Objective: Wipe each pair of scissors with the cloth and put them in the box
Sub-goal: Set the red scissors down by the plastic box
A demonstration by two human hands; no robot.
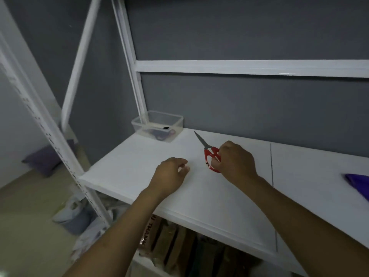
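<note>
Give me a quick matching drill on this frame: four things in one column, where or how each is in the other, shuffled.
Things
1. red-handled scissors
2. clear plastic box
3. purple cloth
4. left hand

Places or states
a. at the far right edge of the table
b. at the table's back left corner, by the wall
c. gripped by the handles in the right hand
d. holding nothing, fingers loosely curled

Pairs: 1-c, 2-b, 3-a, 4-d
</note>
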